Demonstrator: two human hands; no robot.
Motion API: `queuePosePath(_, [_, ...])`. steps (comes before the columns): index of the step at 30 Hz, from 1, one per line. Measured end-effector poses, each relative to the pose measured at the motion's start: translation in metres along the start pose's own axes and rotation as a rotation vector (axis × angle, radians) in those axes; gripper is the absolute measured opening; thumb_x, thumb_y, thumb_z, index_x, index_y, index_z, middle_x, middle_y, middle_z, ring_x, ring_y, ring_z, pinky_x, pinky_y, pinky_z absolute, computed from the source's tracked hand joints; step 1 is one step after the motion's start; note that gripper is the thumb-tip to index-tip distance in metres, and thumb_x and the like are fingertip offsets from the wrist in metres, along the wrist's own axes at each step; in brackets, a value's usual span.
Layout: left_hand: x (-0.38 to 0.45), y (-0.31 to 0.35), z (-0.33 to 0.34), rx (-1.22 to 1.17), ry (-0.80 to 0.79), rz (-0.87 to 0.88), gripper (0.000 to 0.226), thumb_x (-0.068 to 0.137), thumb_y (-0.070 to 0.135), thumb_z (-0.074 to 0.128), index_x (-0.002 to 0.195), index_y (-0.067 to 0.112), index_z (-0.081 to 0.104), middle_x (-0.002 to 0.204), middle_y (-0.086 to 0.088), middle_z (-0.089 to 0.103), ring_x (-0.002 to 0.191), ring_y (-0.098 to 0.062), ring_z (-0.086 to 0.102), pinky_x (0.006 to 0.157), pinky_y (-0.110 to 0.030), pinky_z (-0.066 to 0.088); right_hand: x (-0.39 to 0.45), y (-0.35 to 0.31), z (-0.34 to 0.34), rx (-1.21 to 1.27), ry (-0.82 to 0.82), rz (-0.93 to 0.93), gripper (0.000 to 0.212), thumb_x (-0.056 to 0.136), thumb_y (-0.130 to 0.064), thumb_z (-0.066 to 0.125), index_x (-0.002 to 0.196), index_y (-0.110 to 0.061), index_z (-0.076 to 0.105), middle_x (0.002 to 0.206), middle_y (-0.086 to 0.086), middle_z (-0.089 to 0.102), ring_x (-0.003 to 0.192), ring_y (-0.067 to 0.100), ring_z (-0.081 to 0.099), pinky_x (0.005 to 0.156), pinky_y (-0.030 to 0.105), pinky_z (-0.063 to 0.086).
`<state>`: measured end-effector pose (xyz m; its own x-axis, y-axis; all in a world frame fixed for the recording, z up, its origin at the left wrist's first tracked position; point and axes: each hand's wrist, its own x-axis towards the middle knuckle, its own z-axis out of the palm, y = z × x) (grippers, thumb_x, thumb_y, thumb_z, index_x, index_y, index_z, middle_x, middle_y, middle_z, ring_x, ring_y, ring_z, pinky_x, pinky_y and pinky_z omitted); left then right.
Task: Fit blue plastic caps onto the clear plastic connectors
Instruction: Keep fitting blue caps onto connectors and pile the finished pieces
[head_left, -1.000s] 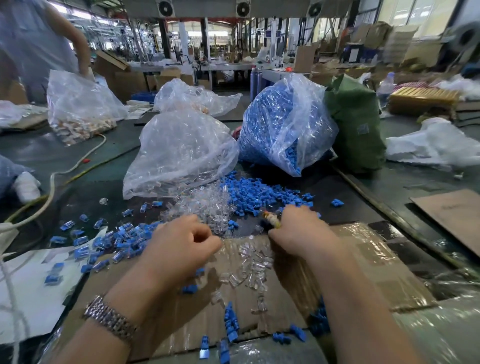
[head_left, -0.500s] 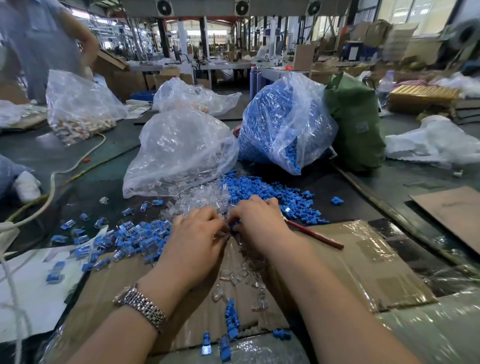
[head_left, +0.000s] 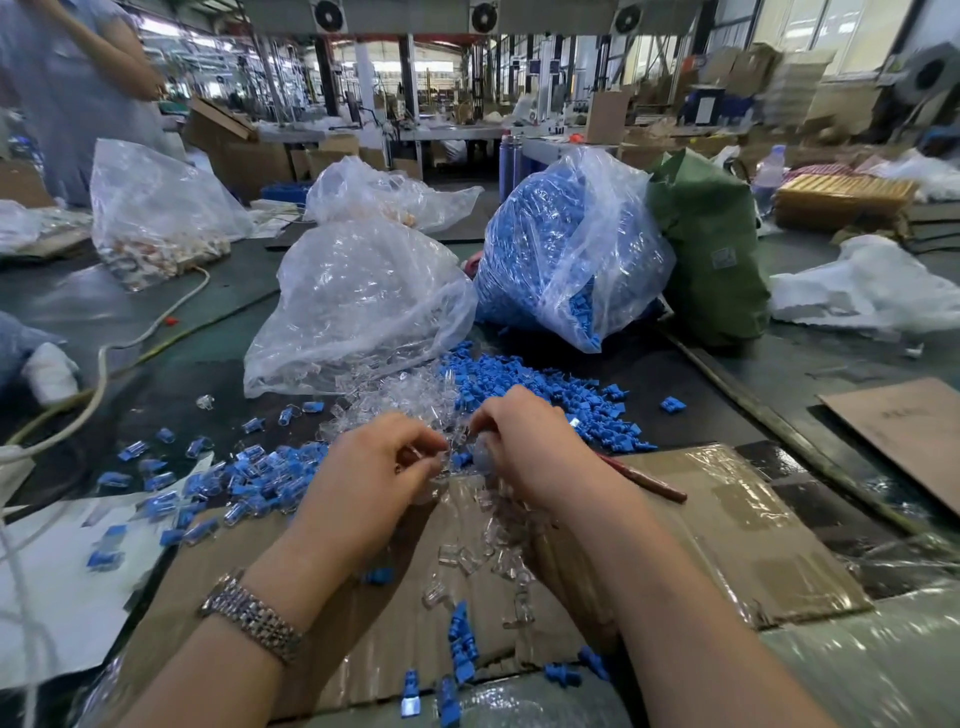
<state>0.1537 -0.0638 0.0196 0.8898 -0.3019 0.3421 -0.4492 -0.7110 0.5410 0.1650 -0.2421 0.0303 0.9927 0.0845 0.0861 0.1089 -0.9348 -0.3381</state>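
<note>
Both hands meet over the far edge of the brown cardboard sheet (head_left: 727, 530). The left hand (head_left: 374, 483) comes in from the lower left, with a metal watch (head_left: 249, 616) on its wrist. Its fingers are curled in, and the tips pinch a small clear connector (head_left: 423, 457). The right hand (head_left: 530, 447) comes in from the lower right, knuckles up. Its fingers are curled too and seem to nip a small part at the tips, but it is too blurry to tell what. The two sets of fingertips almost touch.

Just past the cardboard's far edge lie a heap of clear connectors (head_left: 395, 400) and a heap of blue caps (head_left: 545, 389), side by side. Finished capped pieces (head_left: 249, 478) are piled off the cardboard's left edge. Loose clear connectors (head_left: 483, 551) and a few stray blue caps (head_left: 460, 644) lie on the cardboard, under and between the wrists. A red pencil (head_left: 644, 480) lies on the cardboard right of the right wrist.

Farther back from the cardboard stand a clear bag (head_left: 358, 306) and a bag full of blue caps (head_left: 571, 244). The right half of the cardboard is bare.
</note>
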Motion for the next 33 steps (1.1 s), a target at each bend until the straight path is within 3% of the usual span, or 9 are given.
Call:
queuePosePath(3, [0.001, 0.002, -0.008, -0.372, -0.076, -0.175, 0.019, 0.082, 0.016, 0.081, 0.097, 0.026, 0.076, 0.086, 0.008, 0.078, 0.081, -0.001, 0.072, 0.071, -0.012, 0.054, -0.006, 0.005, -0.008, 0.266, 0.139, -0.013, 0.011, 0.095, -0.016, 0.067, 0.105, -0.018, 0.073, 0.106, 0.001, 0.067, 0.097, 0.017, 0.063, 0.092, 0.034, 0.050])
queuePosePath(6, [-0.002, 0.003, -0.010, -0.759, -0.119, -0.353, 0.026, 0.070, 0.019, 0.081, 0.095, 0.016, 0.076, 0.094, -0.005, 0.080, 0.092, -0.019, 0.076, 0.086, -0.036, 0.057, -0.011, 0.007, -0.013, 0.629, 0.190, -0.018, 0.008, 0.086, -0.011, 0.079, 0.087, -0.017, 0.074, 0.082, -0.004, 0.073, 0.078, 0.008, 0.066, 0.077, 0.023, 0.053])
queuePosePath(8, [-0.001, 0.001, -0.010, -0.915, -0.099, -0.409, 0.031, 0.070, 0.016, 0.078, 0.100, 0.008, 0.074, 0.098, -0.014, 0.078, 0.096, -0.027, 0.076, 0.092, -0.046, 0.055, -0.014, 0.006, -0.015, 0.812, 0.158, -0.050, 0.009, 0.083, -0.009, 0.082, 0.085, -0.015, 0.076, 0.077, 0.000, 0.075, 0.072, 0.005, 0.067, 0.071, 0.017, 0.052])
queuePosePath(12, [0.001, 0.000, -0.013, -1.111, -0.093, -0.433, 0.036, 0.073, 0.009, 0.074, 0.106, -0.003, 0.069, 0.101, -0.021, 0.076, 0.097, -0.031, 0.076, 0.085, -0.033, 0.062, -0.017, 0.002, -0.017, 0.972, 0.134, -0.151, 0.009, 0.089, -0.006, 0.075, 0.088, -0.015, 0.075, 0.076, 0.001, 0.075, 0.071, 0.006, 0.069, 0.071, 0.014, 0.051])
queuePosePath(15, [0.001, -0.001, -0.015, -1.171, -0.065, -0.442, 0.033, 0.070, 0.005, 0.074, 0.102, -0.003, 0.070, 0.100, -0.022, 0.076, 0.096, -0.030, 0.076, 0.077, -0.026, 0.061, -0.018, -0.001, -0.015, 0.918, 0.124, -0.179, 0.008, 0.090, -0.008, 0.074, 0.089, -0.015, 0.074, 0.078, 0.003, 0.072, 0.072, 0.010, 0.065, 0.075, 0.024, 0.055])
queuePosePath(17, [0.001, -0.001, -0.016, -1.147, -0.045, -0.431, 0.032, 0.066, 0.007, 0.077, 0.096, 0.000, 0.072, 0.098, -0.022, 0.076, 0.096, -0.030, 0.075, 0.082, -0.031, 0.061, -0.018, -0.002, -0.014, 0.881, 0.117, -0.181, 0.006, 0.091, -0.010, 0.074, 0.089, -0.015, 0.074, 0.078, 0.002, 0.072, 0.073, 0.010, 0.064, 0.078, 0.030, 0.057])
queuePosePath(21, [-0.002, 0.004, -0.017, -1.086, -0.030, -0.382, 0.036, 0.052, 0.025, 0.086, 0.083, 0.010, 0.078, 0.097, -0.017, 0.077, 0.096, -0.028, 0.075, 0.090, -0.036, 0.056, -0.019, -0.004, -0.013, 0.865, 0.102, -0.212, 0.006, 0.091, -0.012, 0.074, 0.091, -0.018, 0.074, 0.079, -0.001, 0.073, 0.076, 0.010, 0.068, 0.079, 0.029, 0.059])
queuePosePath(27, [-0.001, 0.003, -0.018, -1.251, -0.054, -0.373, 0.019, 0.072, 0.010, 0.076, 0.089, 0.003, 0.077, 0.103, -0.023, 0.075, 0.098, -0.031, 0.075, 0.078, -0.027, 0.060, -0.021, -0.004, -0.014, 0.875, 0.107, -0.238, 0.009, 0.094, -0.010, 0.071, 0.093, -0.019, 0.073, 0.084, 0.001, 0.074, 0.081, 0.015, 0.070, 0.084, 0.033, 0.060])
queuePosePath(33, [-0.003, 0.000, -0.027, -1.155, -0.195, -0.329, 0.025, 0.079, 0.013, 0.073, 0.102, 0.006, 0.079, 0.107, -0.021, 0.075, 0.099, -0.033, 0.075, 0.081, -0.028, 0.060, -0.024, -0.005, -0.018, 0.806, 0.088, -0.286, 0.010, 0.094, -0.010, 0.069, 0.095, -0.020, 0.072, 0.085, -0.003, 0.073, 0.078, 0.005, 0.066, 0.077, 0.025, 0.055])
